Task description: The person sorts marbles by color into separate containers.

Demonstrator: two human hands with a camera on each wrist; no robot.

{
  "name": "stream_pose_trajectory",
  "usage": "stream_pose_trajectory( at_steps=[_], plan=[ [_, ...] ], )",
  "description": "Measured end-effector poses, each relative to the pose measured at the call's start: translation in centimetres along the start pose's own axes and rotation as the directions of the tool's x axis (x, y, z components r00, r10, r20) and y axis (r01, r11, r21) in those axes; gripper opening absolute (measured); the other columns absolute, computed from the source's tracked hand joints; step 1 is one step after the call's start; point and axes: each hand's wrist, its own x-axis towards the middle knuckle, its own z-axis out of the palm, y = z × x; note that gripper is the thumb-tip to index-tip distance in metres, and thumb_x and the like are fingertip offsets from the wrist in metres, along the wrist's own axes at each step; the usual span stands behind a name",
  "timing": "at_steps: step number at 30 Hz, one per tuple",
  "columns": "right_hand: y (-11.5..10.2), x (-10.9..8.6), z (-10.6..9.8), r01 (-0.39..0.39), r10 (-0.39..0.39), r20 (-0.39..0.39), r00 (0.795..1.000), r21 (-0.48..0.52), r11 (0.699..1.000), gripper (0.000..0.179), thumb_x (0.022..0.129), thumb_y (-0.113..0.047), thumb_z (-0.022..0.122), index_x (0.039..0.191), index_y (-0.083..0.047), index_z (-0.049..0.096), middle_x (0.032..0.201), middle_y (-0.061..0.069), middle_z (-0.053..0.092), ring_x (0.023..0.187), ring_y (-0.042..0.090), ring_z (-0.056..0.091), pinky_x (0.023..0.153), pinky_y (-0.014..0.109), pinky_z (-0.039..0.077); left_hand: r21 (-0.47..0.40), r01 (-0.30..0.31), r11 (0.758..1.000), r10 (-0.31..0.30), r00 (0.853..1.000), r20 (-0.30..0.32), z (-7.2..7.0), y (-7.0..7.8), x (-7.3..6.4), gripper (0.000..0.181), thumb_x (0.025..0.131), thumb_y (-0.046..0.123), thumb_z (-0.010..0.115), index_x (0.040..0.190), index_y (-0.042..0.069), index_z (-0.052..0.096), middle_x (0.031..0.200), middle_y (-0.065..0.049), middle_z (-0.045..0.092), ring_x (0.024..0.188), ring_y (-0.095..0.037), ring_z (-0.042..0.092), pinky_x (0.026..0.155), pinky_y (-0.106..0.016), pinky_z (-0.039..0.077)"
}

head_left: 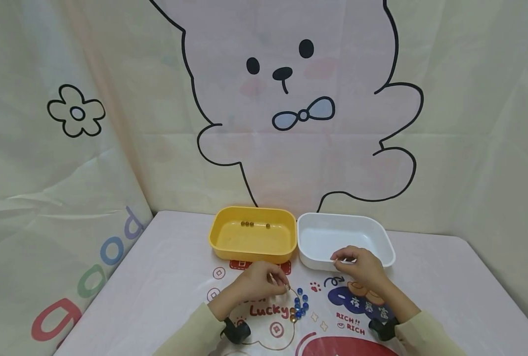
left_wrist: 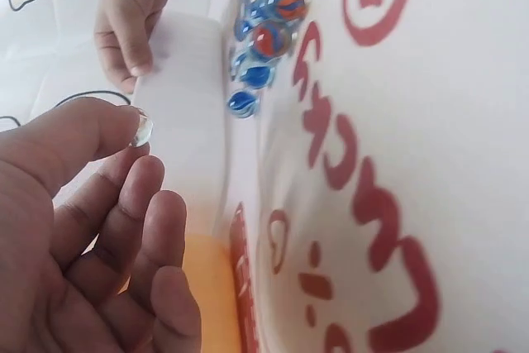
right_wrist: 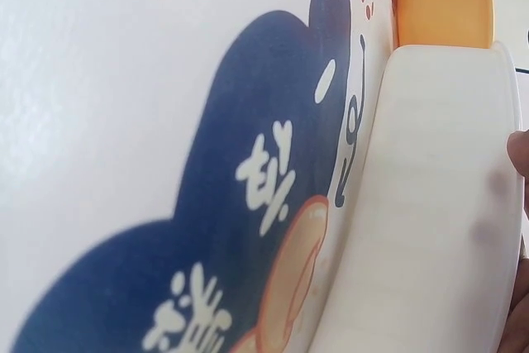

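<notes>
My left hand (head_left: 260, 283) pinches a clear glass marble (left_wrist: 141, 130) between thumb and index finger, close over the table in front of the yellow tray (head_left: 255, 249). Its other fingers are loosely curled. Just right of it lies a cluster of several blue marbles (head_left: 305, 306), with some orange-brown marbles (head_left: 292, 311) at its left side. Over the front rim of the white tray (head_left: 317, 232) is my right hand (head_left: 361, 267), thumb and index finger bent toward each other. I cannot tell whether something small is between those fingertips. In the right wrist view, only parts of its fingers (right_wrist: 518, 153) show.
Several small brown marbles (head_left: 247, 224) lie inside the yellow tray, which stands beside the white one at the table's back edge. A printed cloth (head_left: 433, 277) covers the table. Behind it hangs a curtain (head_left: 286, 163) with a bear drawing.
</notes>
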Motion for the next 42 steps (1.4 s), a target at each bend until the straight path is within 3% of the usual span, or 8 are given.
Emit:
stream_pose_trajectory(
  at_steps=[5, 15, 26, 31, 37, 42],
  plan=[
    [0.0, 0.0, 0.0, -0.009, 0.009, 0.006, 1.000, -0.002, 1.000, 0.010, 0.083, -0.023, 0.072, 0.094, -0.022, 0.073, 0.095, -0.002, 0.070, 0.089, 0.016, 0.058, 0.075, 0.032, 0.046, -0.018, -0.026, 1.000, 0.025, 0.999, -0.028, -0.8, 0.3, 0.1, 0.006, 0.083, 0.028, 0.075, 0.087, 0.027, 0.071, 0.076, 0.013, 0.067, 0.064, -0.011, 0.062, 0.059, -0.021, 0.049],
    [-0.1, -0.1, -0.1, -0.006, 0.006, 0.011, 1.000, 0.015, 1.000, 0.010, 0.084, -0.023, 0.073, 0.094, -0.022, 0.073, 0.095, -0.002, 0.069, 0.089, 0.015, 0.057, 0.073, 0.031, 0.046, 0.068, -0.120, 0.991, 0.127, 0.986, -0.113, -2.8, 1.0, 0.4, 0.004, 0.082, 0.025, 0.074, 0.085, 0.026, 0.071, 0.077, 0.013, 0.064, 0.071, -0.008, 0.054, 0.067, -0.020, 0.048],
    [-0.2, -0.1, -0.1, -0.010, 0.010, 0.008, 1.000, 0.024, 1.000, 0.010, 0.084, -0.021, 0.072, 0.093, -0.020, 0.073, 0.095, -0.001, 0.070, 0.088, 0.017, 0.058, 0.072, 0.029, 0.047, 0.090, -0.151, 0.984, 0.164, 0.973, -0.165, -5.5, 1.5, 1.2, 0.005, 0.083, 0.029, 0.074, 0.086, 0.025, 0.072, 0.082, 0.013, 0.066, 0.075, -0.010, 0.058, 0.070, -0.023, 0.051],
    [-0.2, -0.1, -0.1, -0.008, 0.008, 0.005, 1.000, 0.029, 1.000, 0.010, 0.084, -0.021, 0.073, 0.093, -0.021, 0.073, 0.095, -0.001, 0.070, 0.088, 0.016, 0.058, 0.072, 0.029, 0.048, 0.096, -0.110, 0.989, 0.126, 0.976, -0.180, -6.4, 1.9, 1.5, 0.007, 0.084, 0.029, 0.074, 0.088, 0.024, 0.072, 0.084, 0.012, 0.065, 0.077, -0.013, 0.058, 0.071, -0.025, 0.050],
    [-0.1, -0.1, -0.1, -0.001, 0.001, 0.005, 1.000, 0.030, 1.000, 0.009, 0.084, -0.021, 0.072, 0.092, -0.020, 0.073, 0.094, -0.002, 0.070, 0.087, 0.016, 0.059, 0.072, 0.030, 0.048, 0.146, -0.099, 0.984, 0.128, 0.970, -0.206, -7.4, 1.5, 2.5, 0.006, 0.084, 0.030, 0.073, 0.088, 0.025, 0.072, 0.082, 0.012, 0.065, 0.076, -0.013, 0.057, 0.070, -0.025, 0.050],
    [0.0, -0.1, -0.1, 0.007, -0.008, 0.005, 1.000, 0.029, 1.000, 0.009, 0.083, -0.020, 0.073, 0.092, -0.021, 0.073, 0.093, -0.002, 0.070, 0.087, 0.015, 0.059, 0.071, 0.029, 0.048, 0.113, -0.079, 0.990, 0.101, 0.972, -0.211, -8.1, 1.0, 3.1, 0.005, 0.084, 0.029, 0.073, 0.087, 0.026, 0.072, 0.083, 0.010, 0.065, 0.077, -0.014, 0.056, 0.069, -0.026, 0.050]
  ],
)
